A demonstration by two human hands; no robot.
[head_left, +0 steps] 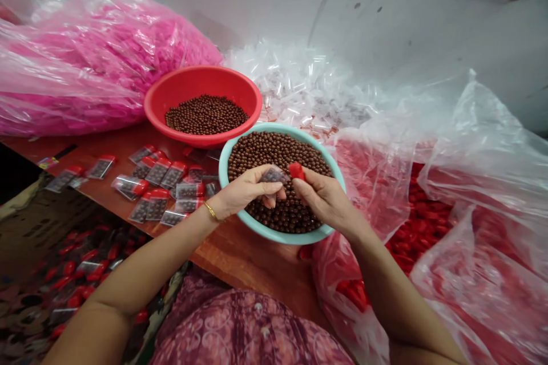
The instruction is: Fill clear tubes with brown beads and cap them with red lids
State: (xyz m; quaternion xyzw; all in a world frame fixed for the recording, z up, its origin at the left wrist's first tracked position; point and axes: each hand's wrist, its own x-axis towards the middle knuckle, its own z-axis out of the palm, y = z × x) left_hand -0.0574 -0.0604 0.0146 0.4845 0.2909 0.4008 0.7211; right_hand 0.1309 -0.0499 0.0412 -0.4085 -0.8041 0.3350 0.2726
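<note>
Fingers: yours point(269, 186) are pressed together in two pinches over the basin, the left hand point(242, 193) on a clear packet point(273, 174) and the right hand point(323, 199) on a red cap point(296, 171).

Clear packet: small, crinkled and see-through, with dark balls showing inside; it sits just beside the red cap, above the middle of the basin.

Red cap: small, bright and glossy, partly covered by your right fingertips.

Brown balls point(278, 151): small, round, shiny and chocolate-coloured, heaped in a teal basin point(291, 238) directly beneath your hands.

Red bowl point(201, 74): touches the teal basin's far rim and holds a shallower layer of the same balls.

Filled packets point(158, 172): red-capped and clear, they lie scattered on the reddish wooden counter point(252, 262), left of the basin.

Bags: a plastic sack of pink pieces point(85, 63) sits at the far left, a heap of clear empty packets point(291, 85) lies behind the basin, and a plastic sack of red caps point(428, 222) slumps to your right.

Lower left: more red-capped packets point(81, 268) lie below the counter's edge.

Your left wrist: a thin gold bangle point(210, 211).
</note>
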